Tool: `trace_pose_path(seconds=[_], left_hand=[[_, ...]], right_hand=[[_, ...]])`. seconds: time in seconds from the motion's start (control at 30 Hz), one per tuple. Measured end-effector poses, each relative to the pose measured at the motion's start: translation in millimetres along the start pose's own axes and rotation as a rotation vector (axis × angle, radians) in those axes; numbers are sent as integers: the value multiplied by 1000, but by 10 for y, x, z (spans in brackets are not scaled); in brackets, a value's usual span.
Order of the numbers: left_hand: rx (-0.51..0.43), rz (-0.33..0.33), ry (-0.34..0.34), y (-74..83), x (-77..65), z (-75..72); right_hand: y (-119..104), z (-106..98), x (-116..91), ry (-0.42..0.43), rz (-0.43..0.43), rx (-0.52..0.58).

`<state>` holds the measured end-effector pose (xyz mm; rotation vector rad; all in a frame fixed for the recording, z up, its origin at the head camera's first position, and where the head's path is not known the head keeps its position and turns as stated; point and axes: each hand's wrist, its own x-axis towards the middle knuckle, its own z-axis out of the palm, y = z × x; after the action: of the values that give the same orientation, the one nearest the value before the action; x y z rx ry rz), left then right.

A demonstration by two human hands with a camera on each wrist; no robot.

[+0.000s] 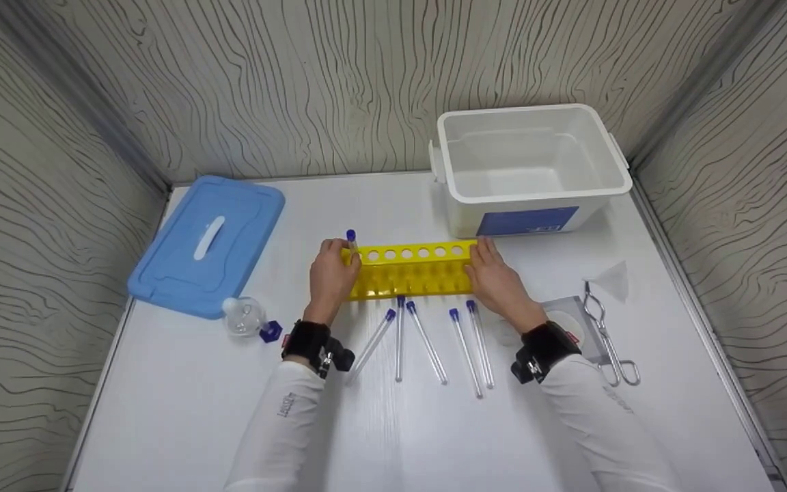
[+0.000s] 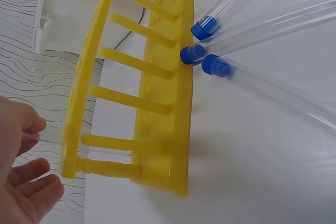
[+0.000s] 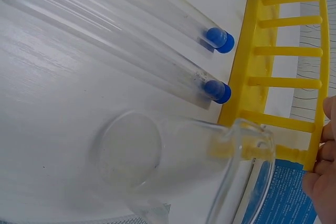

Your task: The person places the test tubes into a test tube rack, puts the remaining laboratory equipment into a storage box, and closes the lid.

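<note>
A yellow test tube rack [image 1: 407, 277] lies crosswise in the middle of the table, its top row of round holes showing. At its left end my left hand [image 1: 332, 277] pinches a blue-capped test tube [image 1: 351, 236], which stands upright in the end hole; in the left wrist view the clear tube passes between thumb and finger. My right hand [image 1: 499, 280] grips the rack's right end, fingers at the top plate's edge. In front of the rack lie several capped test tubes [image 1: 426, 342], caps toward it. A clear glass beaker [image 3: 178, 150] stands by the right end.
A white bin [image 1: 537, 198] stands at the back right, and its blue lid [image 1: 236, 225] lies on the left. Near the lid is a round glass vessel [image 1: 244, 318] with a blue base. On the right are metal tongs [image 1: 609, 342], a clear funnel [image 1: 615, 280] and a grey square [image 1: 591, 321].
</note>
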<state>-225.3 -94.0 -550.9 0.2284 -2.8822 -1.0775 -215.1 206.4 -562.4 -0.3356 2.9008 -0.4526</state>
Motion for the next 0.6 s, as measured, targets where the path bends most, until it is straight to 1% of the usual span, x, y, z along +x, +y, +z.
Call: trace_pose_path(seconds=[0.17, 0.3, 0.5, 0.6], left_hand=[[-7, -52, -42, -14, 8, 26], [-15, -68, -55, -23, 4, 30], [-32, -64, -52, -23, -58, -2], [-23, -31, -20, -8, -112, -47]], right_hand=[[-3, -8, 0, -13, 10, 6], [-8, -18, 5, -25, 16, 10], [-3, -14, 8, -32, 26, 16], [-1, -15, 7, -36, 24, 15]])
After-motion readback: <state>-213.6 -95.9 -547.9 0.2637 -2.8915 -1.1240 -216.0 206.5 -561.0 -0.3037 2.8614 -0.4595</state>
